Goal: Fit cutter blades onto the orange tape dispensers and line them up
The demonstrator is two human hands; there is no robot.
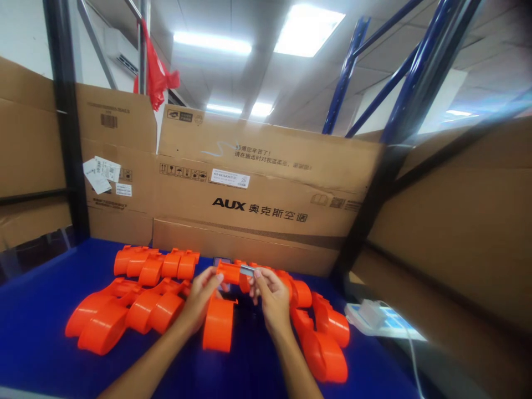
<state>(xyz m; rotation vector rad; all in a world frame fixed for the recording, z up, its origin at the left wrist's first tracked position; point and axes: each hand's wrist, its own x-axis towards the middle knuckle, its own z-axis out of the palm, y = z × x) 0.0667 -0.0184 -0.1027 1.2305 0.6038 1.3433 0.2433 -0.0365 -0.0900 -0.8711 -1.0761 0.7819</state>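
**Orange and grey, pinched two-handed**

Both forearms reach up from below, wrists cocked. The left hand point(201, 296) grips the orange plastic part point(228, 272) just above the blue table point(37, 332). The right hand point(270, 296) pinches a small grey metal piece point(247, 270) at the part's end.

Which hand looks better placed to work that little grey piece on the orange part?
Probably the right hand: its fingertips pinch the grey piece, while the left hand grips the orange part itself and seems to steady it.
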